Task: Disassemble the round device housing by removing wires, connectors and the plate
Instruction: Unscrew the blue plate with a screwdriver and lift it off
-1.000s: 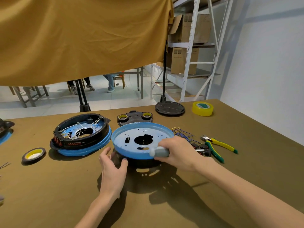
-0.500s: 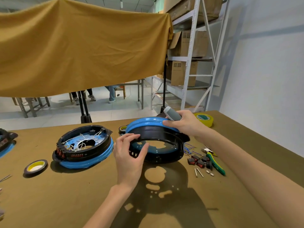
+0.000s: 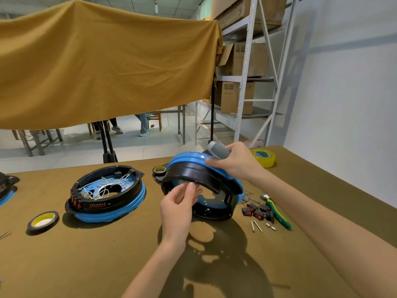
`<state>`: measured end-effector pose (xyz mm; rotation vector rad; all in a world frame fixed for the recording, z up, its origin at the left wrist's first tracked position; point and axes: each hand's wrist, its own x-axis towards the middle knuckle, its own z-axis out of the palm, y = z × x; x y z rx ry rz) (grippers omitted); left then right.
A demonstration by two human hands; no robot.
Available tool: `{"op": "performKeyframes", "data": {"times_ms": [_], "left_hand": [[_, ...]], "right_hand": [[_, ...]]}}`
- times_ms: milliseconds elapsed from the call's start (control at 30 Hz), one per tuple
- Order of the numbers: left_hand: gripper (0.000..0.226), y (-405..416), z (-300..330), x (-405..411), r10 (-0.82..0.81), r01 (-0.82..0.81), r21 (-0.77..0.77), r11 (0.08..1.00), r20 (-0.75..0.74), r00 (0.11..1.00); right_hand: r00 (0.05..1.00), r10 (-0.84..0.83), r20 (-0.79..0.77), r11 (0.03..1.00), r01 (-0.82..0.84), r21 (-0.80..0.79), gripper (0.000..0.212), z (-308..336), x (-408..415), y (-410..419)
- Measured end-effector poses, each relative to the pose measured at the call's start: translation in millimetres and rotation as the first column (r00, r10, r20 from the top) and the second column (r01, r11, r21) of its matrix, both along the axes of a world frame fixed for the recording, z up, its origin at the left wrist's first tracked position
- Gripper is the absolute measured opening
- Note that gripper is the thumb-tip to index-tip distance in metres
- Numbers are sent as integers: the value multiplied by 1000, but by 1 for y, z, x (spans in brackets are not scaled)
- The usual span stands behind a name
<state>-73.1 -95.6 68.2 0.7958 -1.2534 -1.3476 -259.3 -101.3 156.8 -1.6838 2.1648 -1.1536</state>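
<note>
A round housing [image 3: 199,171], black ring with a blue rim, stands tilted up on its edge in the middle of the table, its open inside facing me. My right hand [image 3: 234,161] holds its top blue rim and also grips a grey tool handle [image 3: 217,152]. My left hand [image 3: 178,203] is at the near black edge, fingertips touching it. A second housing [image 3: 107,192] with white wires and red connectors inside lies flat to the left.
Loose red-and-black switches [image 3: 257,211], small pins [image 3: 256,225], blue wires and green-yellow pliers [image 3: 277,211] lie right of the housing. Tape rolls sit at front left [image 3: 43,220], behind the housing [image 3: 160,169] and at far right [image 3: 263,157]. A shelf rack [image 3: 247,82] stands behind.
The housing went from lying blue side up to being raised and tipped on edge. My left hand loosened its grip on the black ring to fingertip contact.
</note>
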Motion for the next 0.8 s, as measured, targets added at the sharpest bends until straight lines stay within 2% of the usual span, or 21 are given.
{"op": "performKeyframes", "data": {"times_ms": [100,200,300,400,467,600,633,733,800], "left_hand": [[17,4,3,21,-112,145,258,955,-139,984],[19,0,-5,47,-154,208,395,895,-163,975],[22,-6,-18,66,-179,220,472,854,-130,975],[25,-8,-39,68,-120,161,580,798,-109,987],[25,-7,-48,68,-54,135,662,737,-140,989],[37,-12,-52,70,71,167,764,623,-268,961],[46,-13,-52,71,65,201,771,605,-299,952],[93,-16,-50,73,-38,316,756,573,-361,932],[107,-18,-51,71,-116,331,739,586,-328,938]], "right_hand": [[974,-10,-227,996,-12,-92,39,-12,30,19],[914,34,-405,977,-115,-177,29,-28,59,36],[857,68,-510,978,-159,-137,31,-41,78,40],[808,112,-578,981,-184,-68,26,-55,92,36],[837,201,-510,973,-231,4,24,-64,97,34],[914,348,-208,935,-323,145,36,-81,87,26],[924,361,-121,927,-342,153,37,-84,83,24],[923,352,154,914,-374,157,30,-93,72,20],[900,300,315,913,-367,180,27,-99,68,20]]}}
